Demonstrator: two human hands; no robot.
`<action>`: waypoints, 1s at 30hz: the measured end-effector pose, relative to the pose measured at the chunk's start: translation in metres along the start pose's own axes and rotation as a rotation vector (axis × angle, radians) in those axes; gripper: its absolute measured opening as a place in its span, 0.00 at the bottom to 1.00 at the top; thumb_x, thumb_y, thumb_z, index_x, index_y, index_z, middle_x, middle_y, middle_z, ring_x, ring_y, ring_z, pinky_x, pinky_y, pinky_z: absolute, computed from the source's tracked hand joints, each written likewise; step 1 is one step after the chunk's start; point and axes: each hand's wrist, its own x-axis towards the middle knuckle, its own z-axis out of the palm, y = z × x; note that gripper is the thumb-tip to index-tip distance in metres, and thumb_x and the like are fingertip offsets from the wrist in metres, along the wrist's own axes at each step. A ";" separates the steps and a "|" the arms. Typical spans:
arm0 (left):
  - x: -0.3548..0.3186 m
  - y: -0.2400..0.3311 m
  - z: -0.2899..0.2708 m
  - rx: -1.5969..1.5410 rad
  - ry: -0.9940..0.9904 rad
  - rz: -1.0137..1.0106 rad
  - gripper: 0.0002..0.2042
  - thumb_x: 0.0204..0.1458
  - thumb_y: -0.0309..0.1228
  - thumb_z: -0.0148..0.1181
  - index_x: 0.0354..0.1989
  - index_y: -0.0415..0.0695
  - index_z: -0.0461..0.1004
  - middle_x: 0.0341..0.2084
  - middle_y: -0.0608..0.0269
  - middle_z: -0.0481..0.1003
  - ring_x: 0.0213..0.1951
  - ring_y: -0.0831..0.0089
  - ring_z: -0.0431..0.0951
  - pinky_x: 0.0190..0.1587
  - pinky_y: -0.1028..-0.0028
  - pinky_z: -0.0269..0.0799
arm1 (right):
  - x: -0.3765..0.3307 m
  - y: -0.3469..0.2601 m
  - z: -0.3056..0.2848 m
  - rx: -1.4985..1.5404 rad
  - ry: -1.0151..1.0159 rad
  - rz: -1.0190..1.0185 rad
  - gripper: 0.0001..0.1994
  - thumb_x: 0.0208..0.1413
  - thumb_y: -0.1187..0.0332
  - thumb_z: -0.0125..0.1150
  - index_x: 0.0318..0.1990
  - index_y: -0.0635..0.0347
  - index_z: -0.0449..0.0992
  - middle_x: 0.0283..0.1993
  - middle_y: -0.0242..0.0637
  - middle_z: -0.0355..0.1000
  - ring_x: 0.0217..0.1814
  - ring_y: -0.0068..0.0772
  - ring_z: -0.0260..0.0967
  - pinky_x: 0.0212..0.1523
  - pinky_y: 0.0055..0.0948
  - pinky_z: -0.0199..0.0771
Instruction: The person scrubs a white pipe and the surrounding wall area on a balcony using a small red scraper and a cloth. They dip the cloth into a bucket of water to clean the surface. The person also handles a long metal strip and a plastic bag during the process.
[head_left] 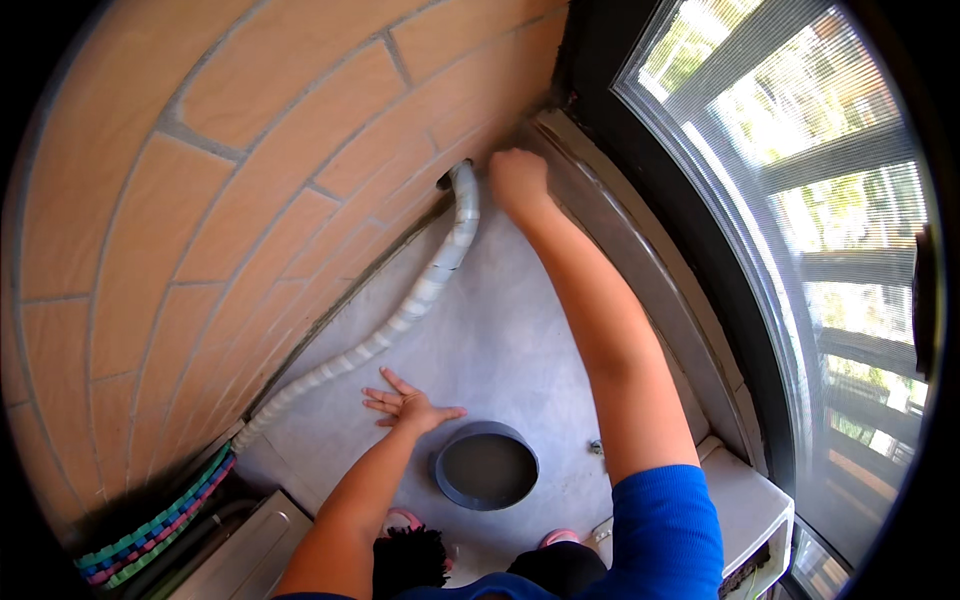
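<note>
The person's left hand spreads its fingers over the grey floor, just beside a round dark basin. The right hand is curled into a fist in the far corner, near the upper end of a white wrapped pipe; any contents of the fist are hidden. The pipe runs from a hole in the orange tiled wall down to a multicoloured woven band. A screened window stands at the right.
</note>
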 end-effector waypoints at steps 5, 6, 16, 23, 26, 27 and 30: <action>0.000 0.002 0.002 0.018 0.016 -0.017 0.77 0.15 0.54 0.75 0.55 0.45 0.05 0.54 0.27 0.10 0.58 0.36 0.11 0.56 0.36 0.28 | 0.020 -0.008 -0.010 0.206 0.020 0.192 0.13 0.47 0.63 0.58 0.40 0.55 0.76 0.43 0.41 0.73 0.47 0.40 0.71 0.42 0.32 0.73; 0.002 0.002 0.004 0.019 0.024 -0.017 0.77 0.15 0.54 0.76 0.55 0.46 0.05 0.55 0.28 0.11 0.59 0.37 0.12 0.56 0.36 0.29 | 0.024 -0.008 -0.010 0.228 0.005 0.224 0.13 0.46 0.63 0.59 0.40 0.54 0.76 0.44 0.41 0.72 0.48 0.40 0.70 0.42 0.32 0.73; 0.004 0.000 0.006 -0.002 0.049 -0.040 0.78 0.13 0.54 0.76 0.55 0.48 0.05 0.56 0.30 0.12 0.60 0.39 0.13 0.57 0.38 0.30 | 0.018 -0.015 -0.015 0.323 0.002 0.282 0.13 0.44 0.64 0.61 0.38 0.56 0.77 0.42 0.42 0.73 0.47 0.43 0.70 0.42 0.34 0.73; 0.002 0.003 0.001 0.027 0.031 -0.024 0.78 0.13 0.54 0.76 0.55 0.46 0.05 0.55 0.27 0.11 0.59 0.37 0.13 0.57 0.38 0.29 | -0.005 0.029 0.044 0.414 0.208 0.175 0.14 0.46 0.74 0.50 0.42 0.55 0.75 0.39 0.45 0.73 0.42 0.48 0.71 0.42 0.40 0.72; 0.001 0.002 0.001 0.026 0.021 -0.019 0.77 0.14 0.54 0.75 0.56 0.46 0.05 0.54 0.26 0.11 0.59 0.37 0.12 0.57 0.37 0.27 | -0.016 0.029 0.059 0.486 0.280 0.155 0.14 0.47 0.74 0.49 0.42 0.56 0.74 0.36 0.48 0.73 0.39 0.52 0.71 0.41 0.43 0.71; 0.001 0.002 0.000 0.022 0.019 -0.016 0.77 0.14 0.54 0.75 0.55 0.46 0.05 0.54 0.26 0.11 0.59 0.37 0.11 0.57 0.37 0.27 | -0.018 0.029 0.061 0.496 0.281 0.165 0.13 0.48 0.73 0.49 0.42 0.56 0.73 0.36 0.48 0.73 0.39 0.52 0.71 0.41 0.43 0.71; 0.002 0.002 0.001 0.023 0.019 -0.019 0.77 0.14 0.54 0.76 0.55 0.46 0.05 0.54 0.27 0.10 0.59 0.37 0.11 0.57 0.37 0.27 | -0.011 0.030 0.048 0.401 0.158 0.204 0.12 0.49 0.71 0.49 0.43 0.54 0.73 0.35 0.49 0.73 0.37 0.52 0.71 0.39 0.43 0.71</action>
